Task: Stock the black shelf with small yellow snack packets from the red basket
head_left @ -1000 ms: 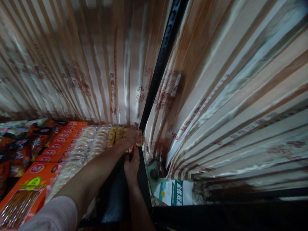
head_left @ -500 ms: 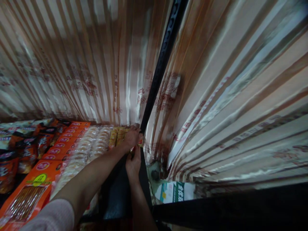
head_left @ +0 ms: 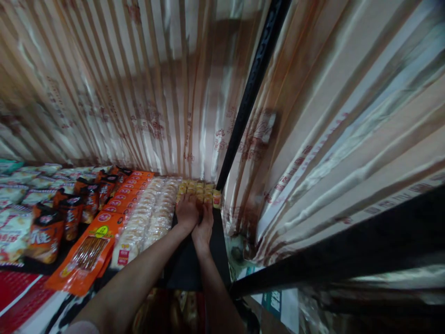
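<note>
Small yellow packets (head_left: 195,186) stand in rows at the back right end of a black shelf (head_left: 186,266). My left hand (head_left: 187,212) lies at the front of these rows, knuckles up and fingers bent down among the packets. Close against it is my right hand (head_left: 204,226), its fingers pointing away from me and drawn together at the front packets. Whatever is between the fingers is hidden by the hands. One yellow packet with a red mark (head_left: 216,198) stands at the right end, just beyond my right hand.
Left of the packets lie clear-wrapped rows of pale round pieces (head_left: 162,215), orange flat packs (head_left: 92,246), black-and-orange bags (head_left: 45,234) and white bags (head_left: 14,227). A black post (head_left: 248,99) rises at the corner. Pleated printed sheeting (head_left: 167,106) hangs behind; a dark bar (head_left: 313,250) crosses at right.
Both hands have shifted leftward from the corner post along the yellow packets, uncovering the packet at the right end. The view has turned left, showing more bags.
</note>
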`<state>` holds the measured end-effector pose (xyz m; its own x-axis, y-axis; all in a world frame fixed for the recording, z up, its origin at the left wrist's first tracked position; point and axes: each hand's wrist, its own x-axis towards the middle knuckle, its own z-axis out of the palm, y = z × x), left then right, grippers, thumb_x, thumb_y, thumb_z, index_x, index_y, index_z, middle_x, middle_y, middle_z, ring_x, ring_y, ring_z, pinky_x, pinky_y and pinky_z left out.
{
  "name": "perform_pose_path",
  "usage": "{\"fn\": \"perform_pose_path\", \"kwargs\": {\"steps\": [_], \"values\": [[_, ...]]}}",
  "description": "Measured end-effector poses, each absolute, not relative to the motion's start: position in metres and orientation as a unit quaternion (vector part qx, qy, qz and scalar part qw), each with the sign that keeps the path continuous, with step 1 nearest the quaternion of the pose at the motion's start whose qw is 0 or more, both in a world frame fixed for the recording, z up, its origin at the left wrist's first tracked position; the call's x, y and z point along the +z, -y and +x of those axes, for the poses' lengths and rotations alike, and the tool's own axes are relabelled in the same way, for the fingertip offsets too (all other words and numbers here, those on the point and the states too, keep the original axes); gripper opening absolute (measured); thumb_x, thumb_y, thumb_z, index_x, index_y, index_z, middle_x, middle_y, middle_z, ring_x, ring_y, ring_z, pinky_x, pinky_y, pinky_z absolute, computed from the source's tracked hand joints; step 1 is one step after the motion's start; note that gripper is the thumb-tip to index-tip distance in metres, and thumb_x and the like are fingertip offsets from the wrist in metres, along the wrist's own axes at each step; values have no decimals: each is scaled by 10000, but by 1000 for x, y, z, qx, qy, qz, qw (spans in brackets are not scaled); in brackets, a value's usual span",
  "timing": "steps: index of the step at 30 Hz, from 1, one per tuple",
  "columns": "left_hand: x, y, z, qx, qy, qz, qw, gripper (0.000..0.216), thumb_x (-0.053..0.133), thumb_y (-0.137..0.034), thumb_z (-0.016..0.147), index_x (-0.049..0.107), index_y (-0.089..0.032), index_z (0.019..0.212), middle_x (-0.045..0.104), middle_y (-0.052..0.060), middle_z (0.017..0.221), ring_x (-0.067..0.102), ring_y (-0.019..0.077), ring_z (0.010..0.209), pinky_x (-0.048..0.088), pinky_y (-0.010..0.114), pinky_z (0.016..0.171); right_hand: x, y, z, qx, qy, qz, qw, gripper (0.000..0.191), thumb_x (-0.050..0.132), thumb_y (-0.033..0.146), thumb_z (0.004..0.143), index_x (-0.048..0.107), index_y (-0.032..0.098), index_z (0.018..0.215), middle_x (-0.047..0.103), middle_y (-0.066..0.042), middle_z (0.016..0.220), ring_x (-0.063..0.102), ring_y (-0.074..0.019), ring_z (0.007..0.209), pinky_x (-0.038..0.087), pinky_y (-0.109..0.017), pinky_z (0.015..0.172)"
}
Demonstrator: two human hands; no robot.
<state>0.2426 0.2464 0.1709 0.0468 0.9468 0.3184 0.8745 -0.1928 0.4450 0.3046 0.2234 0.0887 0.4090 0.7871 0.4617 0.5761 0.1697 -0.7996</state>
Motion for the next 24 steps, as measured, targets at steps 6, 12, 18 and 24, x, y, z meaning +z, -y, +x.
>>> {"fn": "perform_pose_path", "kwargs": {"steps": [6,12,18,24], "values": [[164,-244,226,186,-609,771,13,222,447,-224,855,571,-173,1032,567,87,1125,446,231,1098,379,370,952,91,-217,296,93,539,-634,547,529,373,74,693,522,77,1201,490,-163,1314,392,-223,1264,320,-440,1041],[164,-243,226,169,-597,783,-29,265,407,-187,870,552,-147,1087,575,93,1069,448,224,1069,389,341,936,101,-212,292,181,532,-647,516,526,361,73,726,520,91,1226,593,-138,1205,539,-204,1122,402,-359,978],[161,-244,223,159,-594,788,-27,192,441,-182,848,602,-176,952,567,81,1037,447,226,1052,400,336,919,107,-210,291,232,513,-653,506,525,384,81,738,526,151,1238,638,-85,1154,593,-175,1056,441,-295,930],[163,-245,222,200,-591,782,-10,187,460,-182,836,584,-150,971,542,114,1094,435,243,1082,390,345,922,113,-209,289,210,506,-664,510,480,381,121,760,556,150,1206,656,-87,1112,608,-187,1019,456,-308,899]]}}
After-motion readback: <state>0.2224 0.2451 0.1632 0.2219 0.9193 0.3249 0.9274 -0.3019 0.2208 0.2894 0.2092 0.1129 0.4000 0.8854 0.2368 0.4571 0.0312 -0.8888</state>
